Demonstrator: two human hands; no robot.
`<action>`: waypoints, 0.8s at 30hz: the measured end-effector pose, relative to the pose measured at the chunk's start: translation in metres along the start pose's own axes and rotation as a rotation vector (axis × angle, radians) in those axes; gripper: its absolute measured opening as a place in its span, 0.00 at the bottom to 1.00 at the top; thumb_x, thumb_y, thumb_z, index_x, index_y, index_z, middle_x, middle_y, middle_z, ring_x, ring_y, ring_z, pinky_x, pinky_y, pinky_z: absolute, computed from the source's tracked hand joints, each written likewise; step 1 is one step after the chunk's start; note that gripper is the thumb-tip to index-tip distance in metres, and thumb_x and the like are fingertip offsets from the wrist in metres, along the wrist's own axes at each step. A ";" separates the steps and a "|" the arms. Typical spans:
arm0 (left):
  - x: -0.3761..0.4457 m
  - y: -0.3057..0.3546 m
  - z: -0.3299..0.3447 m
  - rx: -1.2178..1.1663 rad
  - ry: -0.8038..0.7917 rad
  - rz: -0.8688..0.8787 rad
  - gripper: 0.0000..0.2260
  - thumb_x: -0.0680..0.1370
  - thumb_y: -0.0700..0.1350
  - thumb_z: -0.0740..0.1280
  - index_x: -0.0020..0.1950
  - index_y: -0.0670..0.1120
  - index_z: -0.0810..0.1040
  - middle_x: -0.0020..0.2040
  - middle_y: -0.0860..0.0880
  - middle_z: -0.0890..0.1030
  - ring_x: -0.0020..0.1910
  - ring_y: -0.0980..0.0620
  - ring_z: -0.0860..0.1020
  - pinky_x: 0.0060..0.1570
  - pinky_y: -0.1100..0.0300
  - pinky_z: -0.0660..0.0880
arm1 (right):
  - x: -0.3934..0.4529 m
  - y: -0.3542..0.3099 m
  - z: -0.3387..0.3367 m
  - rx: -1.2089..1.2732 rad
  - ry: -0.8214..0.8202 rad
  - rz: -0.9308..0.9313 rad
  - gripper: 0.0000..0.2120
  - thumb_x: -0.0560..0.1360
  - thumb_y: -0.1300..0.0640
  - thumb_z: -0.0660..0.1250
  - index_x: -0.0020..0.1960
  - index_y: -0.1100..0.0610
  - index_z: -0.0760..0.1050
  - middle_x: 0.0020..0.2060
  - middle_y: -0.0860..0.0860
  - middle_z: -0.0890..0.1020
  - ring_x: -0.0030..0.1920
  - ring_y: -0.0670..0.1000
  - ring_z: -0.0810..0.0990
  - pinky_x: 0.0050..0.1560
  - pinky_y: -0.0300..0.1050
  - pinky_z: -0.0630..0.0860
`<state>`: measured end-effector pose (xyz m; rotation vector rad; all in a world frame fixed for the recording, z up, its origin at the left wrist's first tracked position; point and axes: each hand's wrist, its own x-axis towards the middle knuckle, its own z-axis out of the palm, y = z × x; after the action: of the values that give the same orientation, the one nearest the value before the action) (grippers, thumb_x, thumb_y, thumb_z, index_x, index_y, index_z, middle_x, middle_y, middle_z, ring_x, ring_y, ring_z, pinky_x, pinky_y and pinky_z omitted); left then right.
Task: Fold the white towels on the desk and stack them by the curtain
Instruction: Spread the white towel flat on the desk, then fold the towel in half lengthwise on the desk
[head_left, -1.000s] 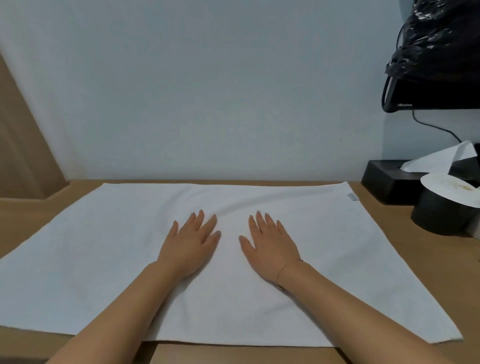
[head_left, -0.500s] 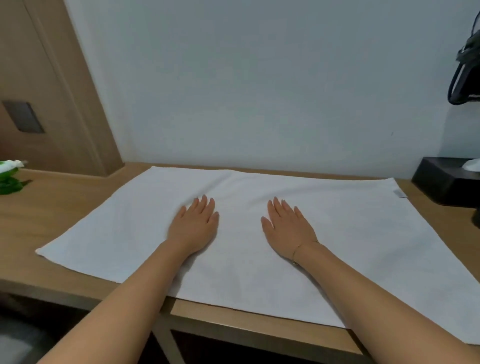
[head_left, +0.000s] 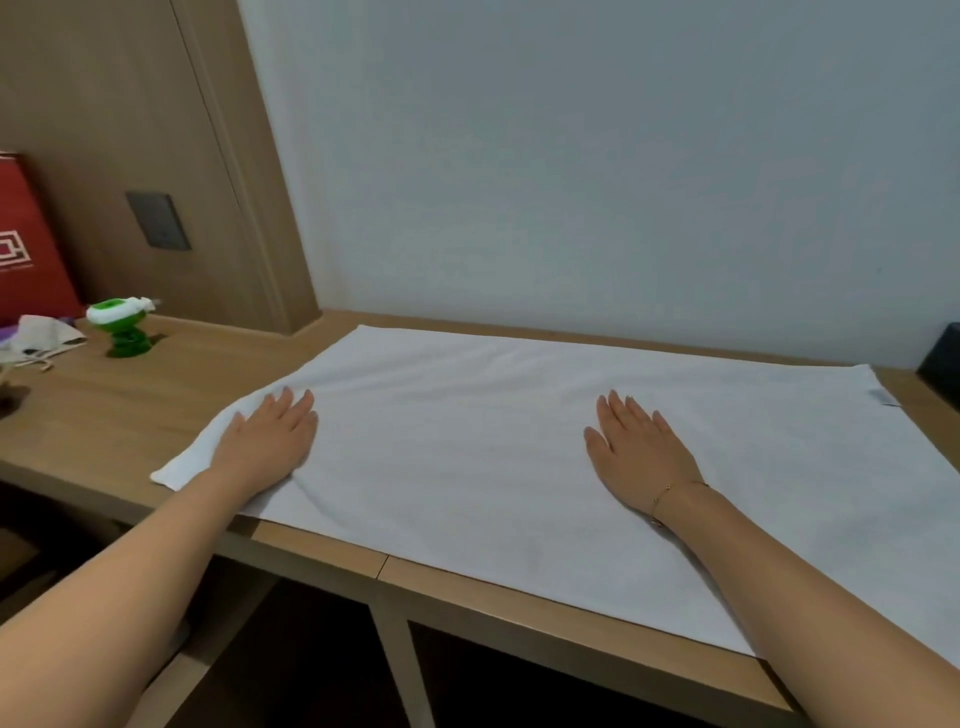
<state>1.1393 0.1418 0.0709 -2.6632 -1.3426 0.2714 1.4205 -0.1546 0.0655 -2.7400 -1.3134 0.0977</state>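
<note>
Hands, left hand at nine o'clock, right hand at three, are pressing flat-fingered on unfolded towel; folding and stacking are not yet begun.

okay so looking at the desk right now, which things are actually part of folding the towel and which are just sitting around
Part of the job:
white towel, spread flat on the desk
left hand and right hand, both pressing flat on it

Just lying about:
green and white gadget
red bag
crumpled pale cloth
black box at the right edge
</note>
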 end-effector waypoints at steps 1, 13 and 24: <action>-0.003 0.002 -0.001 0.027 0.000 0.002 0.23 0.85 0.44 0.46 0.80 0.44 0.45 0.80 0.44 0.41 0.79 0.40 0.42 0.73 0.37 0.52 | 0.000 0.000 0.000 0.002 0.002 0.001 0.28 0.83 0.46 0.40 0.79 0.57 0.41 0.79 0.51 0.43 0.78 0.50 0.42 0.77 0.48 0.40; 0.001 0.104 -0.028 -0.327 0.067 0.257 0.24 0.85 0.55 0.44 0.81 0.54 0.47 0.81 0.50 0.45 0.79 0.50 0.44 0.76 0.45 0.43 | 0.001 0.002 0.001 0.022 0.017 -0.004 0.28 0.83 0.47 0.41 0.79 0.56 0.43 0.79 0.51 0.44 0.78 0.50 0.43 0.77 0.48 0.41; -0.084 0.206 -0.089 -0.559 0.251 0.462 0.20 0.84 0.52 0.55 0.76 0.54 0.64 0.78 0.53 0.60 0.76 0.53 0.60 0.70 0.55 0.61 | -0.049 0.054 -0.058 0.446 -0.054 -0.030 0.22 0.83 0.52 0.56 0.76 0.51 0.61 0.77 0.45 0.57 0.76 0.46 0.55 0.72 0.39 0.51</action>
<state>1.2715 -0.0517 0.1216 -3.2971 -0.7961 -0.4490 1.4379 -0.2302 0.1169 -2.3539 -1.1737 0.4118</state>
